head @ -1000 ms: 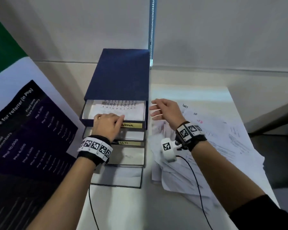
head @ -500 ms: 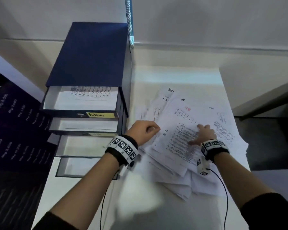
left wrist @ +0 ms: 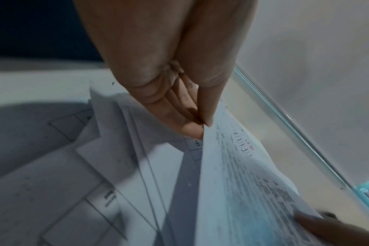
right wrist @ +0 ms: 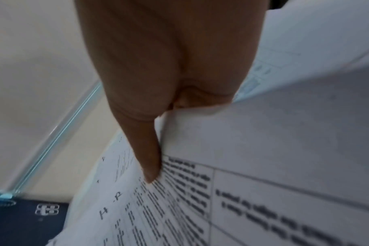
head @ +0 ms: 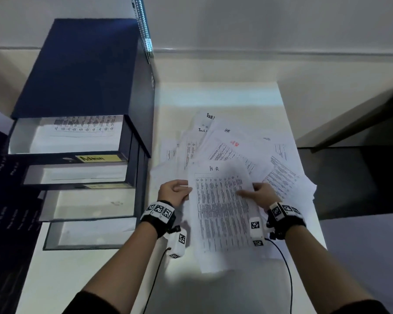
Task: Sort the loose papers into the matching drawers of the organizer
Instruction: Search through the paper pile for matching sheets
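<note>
A printed sheet marked "HR" (head: 220,207) is lifted above the loose paper pile (head: 279,173) on the white table. My left hand (head: 176,191) pinches its left edge between thumb and fingers (left wrist: 192,128). My right hand (head: 260,196) grips its right edge, thumb on top (right wrist: 151,173) beside the handwritten "HR". The dark blue drawer organizer (head: 82,87) stands at the left with several drawers pulled out in steps. The top drawer (head: 64,137), labelled "Admin" (head: 95,158), holds a printed sheet. The lower drawers' labels are too blurred to read.
The white table (head: 213,96) ends at the right, with dark floor (head: 349,177) beyond. A dark poster (head: 0,200) lies left of the organizer. A wall (head: 259,30) closes off the back. Cables trail from both wrist cameras towards me.
My left hand left the Admin drawer and came across to the pile. Both hands took hold of the HR sheet and raised it off the other papers.
</note>
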`<state>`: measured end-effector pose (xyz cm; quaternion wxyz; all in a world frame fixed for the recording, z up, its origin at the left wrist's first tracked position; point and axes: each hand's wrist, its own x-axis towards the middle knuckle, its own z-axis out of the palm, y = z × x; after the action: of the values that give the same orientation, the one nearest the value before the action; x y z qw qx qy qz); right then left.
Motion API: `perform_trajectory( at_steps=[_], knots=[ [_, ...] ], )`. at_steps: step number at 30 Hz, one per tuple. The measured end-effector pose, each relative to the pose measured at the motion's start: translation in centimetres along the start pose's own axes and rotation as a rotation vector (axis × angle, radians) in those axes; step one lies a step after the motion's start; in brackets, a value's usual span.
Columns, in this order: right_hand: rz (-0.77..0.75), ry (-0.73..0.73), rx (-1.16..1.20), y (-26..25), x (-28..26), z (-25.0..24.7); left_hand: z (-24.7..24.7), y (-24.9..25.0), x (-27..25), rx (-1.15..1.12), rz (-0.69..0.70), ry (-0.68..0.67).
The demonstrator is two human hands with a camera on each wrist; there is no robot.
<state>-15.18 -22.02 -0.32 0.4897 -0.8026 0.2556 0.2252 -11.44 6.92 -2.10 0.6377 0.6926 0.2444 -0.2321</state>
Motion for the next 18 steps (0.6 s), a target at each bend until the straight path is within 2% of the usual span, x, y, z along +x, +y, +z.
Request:
perform_trajectory(
  at_steps=[2,4,6,7,9,11,13,15,18],
  knots=[
    [0.004,0.005,-0.002,0.7,-0.7,0.2,0.8,0.1,-0.4,-0.015,0.035,0.002],
    [0.031,0.11,0.008,1.6,-0.9,0.2,1.5,0.0,-0.4,0.11,0.122,0.095],
    [0.107,0.313,-0.029,2.6,-0.7,-0.5,2.0,-0.1,0.2,0.429,0.23,0.208],
    [0.151,0.408,-0.048,2.9,-0.8,-0.9,2.1,0.0,0.5,0.598,0.275,0.213],
    [0.174,0.503,0.0,3.6,-1.0,-1.5,2.3,0.3,1.0,0.837,0.333,0.178],
    [0.125,0.508,0.077,3.8,-1.3,-1.6,2.6,0.6,1.2,0.978,0.321,0.131],
    [0.072,0.459,0.12,3.8,-1.3,-1.2,3.0,0.8,1.4,1.015,0.293,0.094],
    [0.028,0.399,0.133,3.4,-1.4,-0.6,3.2,0.6,1.2,0.95,0.312,0.084],
    [-0.003,0.358,0.092,3.0,-1.3,0.5,3.3,0.3,0.4,0.849,0.422,0.09]
  ],
)
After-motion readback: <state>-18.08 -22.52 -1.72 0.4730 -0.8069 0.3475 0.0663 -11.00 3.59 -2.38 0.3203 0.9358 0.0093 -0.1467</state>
